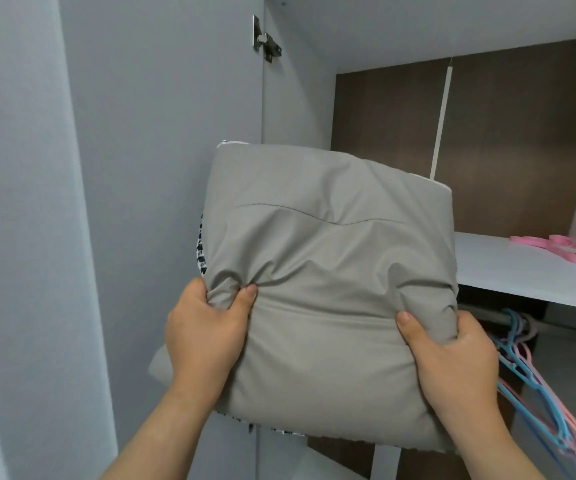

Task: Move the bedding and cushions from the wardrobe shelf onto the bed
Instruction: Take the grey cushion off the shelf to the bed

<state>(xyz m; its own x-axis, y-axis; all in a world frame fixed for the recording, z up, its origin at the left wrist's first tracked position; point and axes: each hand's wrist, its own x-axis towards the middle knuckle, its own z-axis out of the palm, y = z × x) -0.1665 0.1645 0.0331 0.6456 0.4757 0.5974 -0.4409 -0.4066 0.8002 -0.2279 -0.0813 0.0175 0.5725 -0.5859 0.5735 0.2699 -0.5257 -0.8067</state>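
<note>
Nearest, the left hand (206,327) and right hand (449,355) each gripped a bunched side of the grey cushion (328,289), thumbs pressed into its fabric, holding it upright before the white wardrobe shelf (508,268). Pink hangers (553,245) lay farther right on that shelf.

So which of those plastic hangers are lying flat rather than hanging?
The pink hangers on the white shelf, far right. The blue and pink hangers below dangle from the rail under it.
</note>
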